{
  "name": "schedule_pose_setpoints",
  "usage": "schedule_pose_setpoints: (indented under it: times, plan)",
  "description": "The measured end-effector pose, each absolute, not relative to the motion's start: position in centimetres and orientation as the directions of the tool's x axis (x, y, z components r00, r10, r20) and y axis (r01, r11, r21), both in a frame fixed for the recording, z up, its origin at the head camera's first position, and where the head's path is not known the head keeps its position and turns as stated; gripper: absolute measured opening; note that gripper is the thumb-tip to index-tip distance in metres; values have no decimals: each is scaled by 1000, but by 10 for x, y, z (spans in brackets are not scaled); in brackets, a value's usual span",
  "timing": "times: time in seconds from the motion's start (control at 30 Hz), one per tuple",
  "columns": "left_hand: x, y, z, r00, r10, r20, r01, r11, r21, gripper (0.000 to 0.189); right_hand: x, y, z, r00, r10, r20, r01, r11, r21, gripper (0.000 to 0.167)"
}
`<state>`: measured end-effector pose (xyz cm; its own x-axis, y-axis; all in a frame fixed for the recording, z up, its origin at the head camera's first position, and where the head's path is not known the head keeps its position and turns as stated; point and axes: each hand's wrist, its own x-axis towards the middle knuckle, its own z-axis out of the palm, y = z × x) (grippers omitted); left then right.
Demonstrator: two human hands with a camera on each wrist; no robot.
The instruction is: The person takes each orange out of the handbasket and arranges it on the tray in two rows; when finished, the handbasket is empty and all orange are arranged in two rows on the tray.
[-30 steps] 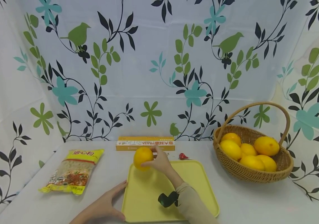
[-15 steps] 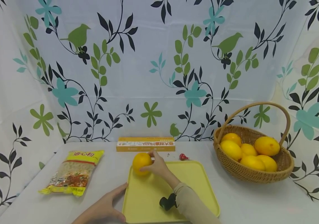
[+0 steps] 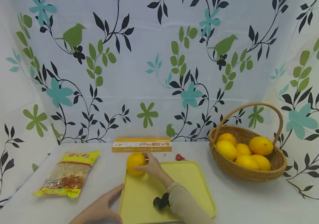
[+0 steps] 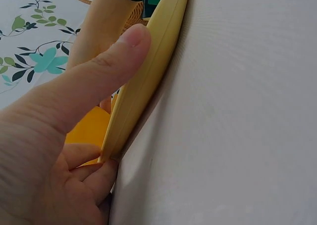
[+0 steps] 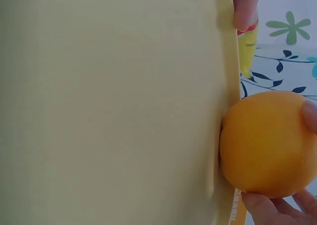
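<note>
Leafy cloth [image 3: 126,77] hangs behind your white table [image 3: 246,202], where your right hand [image 3: 152,166] has its thumb and fingers bent round the big orange [image 3: 135,163] at the far left corner of the yellow tray [image 3: 182,183]. Your left hand [image 3: 103,207] touches the tray's left edge, thumb and fingers spread wide. You seem to be finding the orange's spot, so the next move likely calls for making sure it sits still before you gently let go.
</note>
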<state>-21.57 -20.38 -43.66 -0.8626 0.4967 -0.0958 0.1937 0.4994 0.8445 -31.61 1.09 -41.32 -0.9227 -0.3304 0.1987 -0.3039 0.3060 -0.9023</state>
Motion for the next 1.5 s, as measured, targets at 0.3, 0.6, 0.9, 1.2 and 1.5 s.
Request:
schedule_pose_setpoints:
  times: [0.3,0.6,0.9,1.2,1.5]
  plan:
    - [-214,-204,-435,-865,494,-93,202,512,835,98,-317,10,-412,-926,-333,176,-288,325,-901,61]
    - [-213,-202,-432,-868,474,-148,137,515,846,96,-317,8,-406,-926,-348,149,-284,380,-880,65]
    - [-213,-199,-435,-879,463,-113,168,523,836,98,-316,22,-389,-927,-344,148,-277,365,-889,71]
    - [-214,-203,-434,-867,486,-107,174,498,849,97,-312,47,-362,-897,-389,208,-352,346,-870,71]
    - [-212,-204,-436,-874,465,-143,127,503,855,98,-282,85,-325,-894,-347,283,-382,262,-887,60]
